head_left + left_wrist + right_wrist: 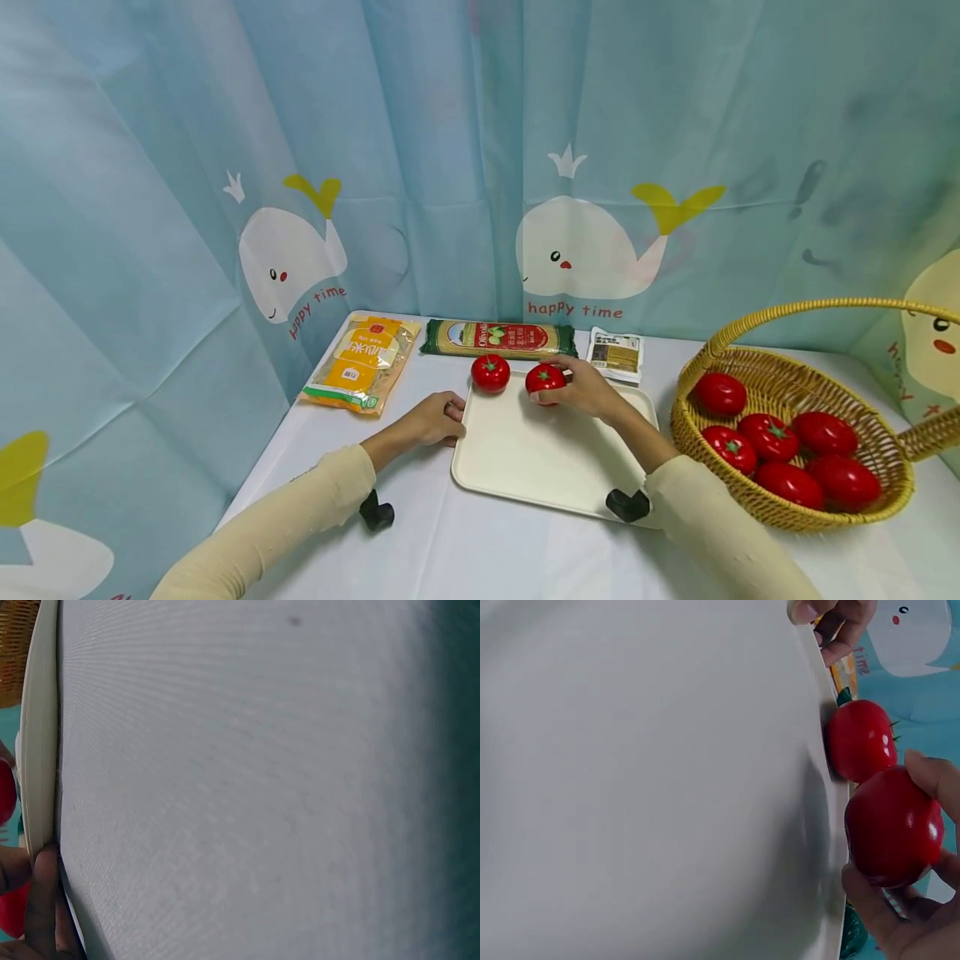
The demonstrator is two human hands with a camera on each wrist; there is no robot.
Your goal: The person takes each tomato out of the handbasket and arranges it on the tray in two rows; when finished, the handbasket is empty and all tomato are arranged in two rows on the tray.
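My right hand (pixel 585 389) holds a red tomato (pixel 545 380) with a green star-shaped stem over the far part of a cream tray (pixel 555 462). In the right wrist view, the fingers and thumb curl round this tomato (pixel 894 826). A second tomato (pixel 491 373) sits at the tray's far left corner, close to the held one. My left hand (pixel 435 418) grips the left rim of the tray. In the left wrist view its thumb and fingers (pixel 43 900) pinch the tray's edge (pixel 39 750).
To the right stands a wicker basket (pixel 795 358) with a tall handle and several tomatoes (pixel 768 437). Behind the tray lie a pasta pack (pixel 498 337) and a small white sachet (pixel 616 353). An orange food bag (pixel 360 365) lies at the back left. Blue curtains (pixel 450 167) enclose the white table (pixel 450 542).
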